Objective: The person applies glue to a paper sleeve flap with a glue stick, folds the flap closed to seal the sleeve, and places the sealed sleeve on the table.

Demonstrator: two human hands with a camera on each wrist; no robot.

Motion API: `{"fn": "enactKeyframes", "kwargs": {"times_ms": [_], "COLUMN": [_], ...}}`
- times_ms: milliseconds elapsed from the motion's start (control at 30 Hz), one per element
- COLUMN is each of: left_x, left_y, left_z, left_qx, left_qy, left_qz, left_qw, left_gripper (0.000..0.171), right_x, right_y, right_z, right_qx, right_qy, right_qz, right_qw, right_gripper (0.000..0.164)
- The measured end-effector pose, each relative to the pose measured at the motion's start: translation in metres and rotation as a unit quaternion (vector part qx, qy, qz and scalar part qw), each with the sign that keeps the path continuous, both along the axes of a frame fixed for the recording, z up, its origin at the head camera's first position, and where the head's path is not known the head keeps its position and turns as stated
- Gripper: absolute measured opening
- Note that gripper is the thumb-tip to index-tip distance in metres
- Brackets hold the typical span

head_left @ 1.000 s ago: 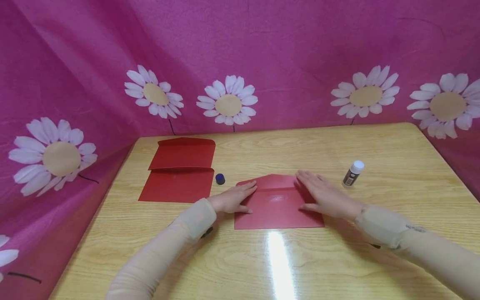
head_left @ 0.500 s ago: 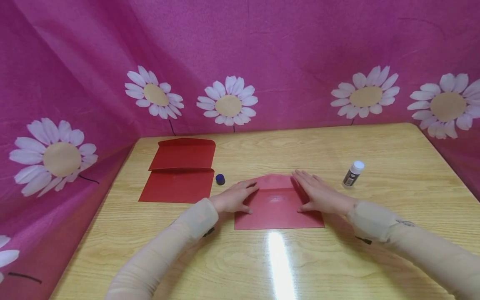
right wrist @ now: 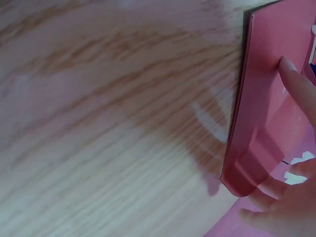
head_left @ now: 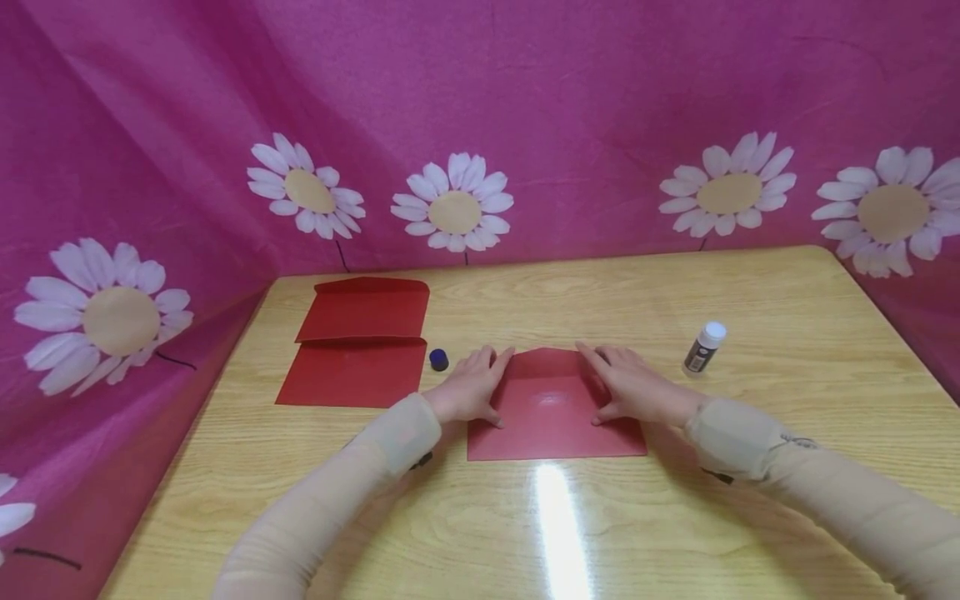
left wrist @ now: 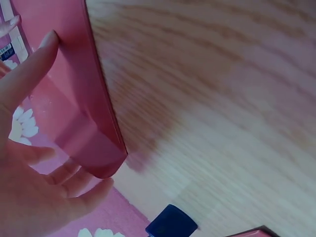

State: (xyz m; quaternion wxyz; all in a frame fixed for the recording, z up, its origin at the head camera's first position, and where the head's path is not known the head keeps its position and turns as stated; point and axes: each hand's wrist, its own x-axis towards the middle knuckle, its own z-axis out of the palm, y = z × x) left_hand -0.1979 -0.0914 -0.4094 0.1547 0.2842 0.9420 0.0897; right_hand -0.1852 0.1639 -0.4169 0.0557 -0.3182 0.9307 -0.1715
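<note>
A red envelope (head_left: 555,429) lies on the table in front of me, its flap extending away from me. My left hand (head_left: 465,393) is at its left side, thumb on the body and index finger reaching to the flap's far edge. Mirroring it, my right hand (head_left: 633,390) has its thumb on the right part of the body and its fingers at the flap's other end. Both wrist views show the fingers partly behind the end of the flap and a wide space between thumb and fingers. A small shiny patch marks the envelope's middle.
Two more red envelopes (head_left: 351,373) lie overlapping at the left, flaps unfolded. Beside them stands a small dark blue cap (head_left: 438,360), close to my left hand. A white and black glue stick (head_left: 703,350) stands upright at the right. A flowered magenta cloth (head_left: 585,125) hangs behind the table.
My right hand has shifted slightly left along the flap. The left hand's fingers have spread upward to the flap's far edge. The envelope stays in place.
</note>
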Motion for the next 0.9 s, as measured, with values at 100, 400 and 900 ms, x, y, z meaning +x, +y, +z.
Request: {"fn": "enactKeyframes", "kwargs": {"times_ms": [100,400,900], "left_x": [0.001,0.0031,0.006], "left_y": [-0.0001,-0.0003,-0.0032], "left_z": [0.0009,0.0028,0.0023], "left_qx": [0.004,0.004,0.016], "left_qy": [-0.002,0.002,-0.013], "left_qz": [0.003,-0.015,-0.026], "left_qw": [1.0,0.9999,0.9995], "left_gripper": [0.103,0.074,0.052], "right_x": [0.0006,0.0028,0.0065], "right_y": [-0.001,-0.0026,-0.0019], "right_z": [-0.0006,-0.0029,-0.0035], "right_qx": [0.011,0.005,-0.016], "right_qy": [0.039,0.064,0.031], "right_qz": [0.008,0.03,0.05], "right_qw": [0.999,0.997,0.998], "right_gripper": [0.103,0.083,0.051]}}
